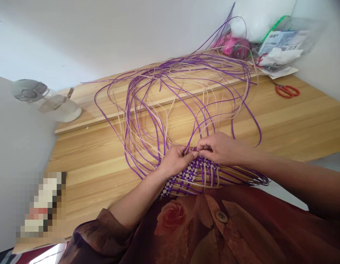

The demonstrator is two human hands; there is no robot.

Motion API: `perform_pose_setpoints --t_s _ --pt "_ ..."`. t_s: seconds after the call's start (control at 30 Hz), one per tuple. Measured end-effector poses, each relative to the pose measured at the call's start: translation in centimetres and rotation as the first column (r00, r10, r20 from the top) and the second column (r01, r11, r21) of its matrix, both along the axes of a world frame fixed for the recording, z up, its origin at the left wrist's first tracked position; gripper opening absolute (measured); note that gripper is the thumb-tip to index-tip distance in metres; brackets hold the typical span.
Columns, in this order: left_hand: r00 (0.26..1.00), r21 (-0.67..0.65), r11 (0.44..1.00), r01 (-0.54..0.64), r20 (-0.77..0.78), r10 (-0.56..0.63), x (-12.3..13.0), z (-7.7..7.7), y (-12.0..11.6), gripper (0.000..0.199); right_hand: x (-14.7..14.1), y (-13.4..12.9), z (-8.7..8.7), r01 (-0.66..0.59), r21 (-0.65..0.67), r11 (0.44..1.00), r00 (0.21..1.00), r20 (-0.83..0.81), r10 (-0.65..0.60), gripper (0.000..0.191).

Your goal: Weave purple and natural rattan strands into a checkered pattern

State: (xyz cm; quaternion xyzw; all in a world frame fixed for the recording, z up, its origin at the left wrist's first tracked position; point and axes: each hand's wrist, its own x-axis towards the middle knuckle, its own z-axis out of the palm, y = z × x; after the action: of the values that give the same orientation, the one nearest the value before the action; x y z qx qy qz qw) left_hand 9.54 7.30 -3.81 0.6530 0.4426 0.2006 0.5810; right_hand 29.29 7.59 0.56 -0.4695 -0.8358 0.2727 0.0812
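Observation:
A purple and beige woven piece (190, 172) of knotted cords lies at the table's near edge, close against my body. My left hand (177, 159) rests on its upper edge, thumb and fingers pinched on the weave. Right beside it, my right hand (218, 148) is closed too, its fingertips gripping a cord at the same edge; the exact strand is hidden by the fingers. Long loose purple and beige cords (131, 99) loop away from the piece across the table towards the wall. More cord ends (258, 179) stick out to the right under my right forearm.
Orange-handled scissors (287, 91) lie at the back right, near clear plastic bags (249, 27) and a pink bundle (229, 44). A clear bottle (59, 106) with a grey lid is at the back left. A blurred-out object (43, 205) lies front left. A raised board (103, 119) crosses the table's back.

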Motion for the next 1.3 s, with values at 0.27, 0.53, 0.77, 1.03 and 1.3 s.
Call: perform_pose_setpoints --t_s 0.27,0.53,0.77,1.03,1.3 --pt "0.996 -0.110 0.991 -0.082 0.007 0.084 0.3 0.1 0.1 0.033 1.5 -1.0 0.4 0.057 0.476 0.878 0.998 0.000 -0.065 0.017" --pt "0.991 -0.179 0.976 -0.121 0.037 0.129 0.2 0.3 0.4 0.031 3.3 -4.8 1.1 -0.042 0.267 0.963 0.996 0.090 0.018 0.023" --pt "0.987 -0.189 0.974 -0.128 0.074 0.144 0.1 0.4 0.3 0.030 2.5 -6.0 3.0 0.007 -0.105 0.994 1.000 0.001 -0.006 0.020" --pt "0.985 -0.151 0.981 -0.118 0.110 0.135 -0.2 -0.3 0.4 0.027 0.4 -4.3 2.5 -0.007 -0.310 0.951 0.900 -0.416 -0.129 0.020" --pt "0.978 -0.181 0.977 -0.109 0.156 0.138 -0.1 0.2 0.1 0.034 0.2 -2.2 0.0 0.248 -0.333 0.910 0.862 -0.352 -0.364 0.015"
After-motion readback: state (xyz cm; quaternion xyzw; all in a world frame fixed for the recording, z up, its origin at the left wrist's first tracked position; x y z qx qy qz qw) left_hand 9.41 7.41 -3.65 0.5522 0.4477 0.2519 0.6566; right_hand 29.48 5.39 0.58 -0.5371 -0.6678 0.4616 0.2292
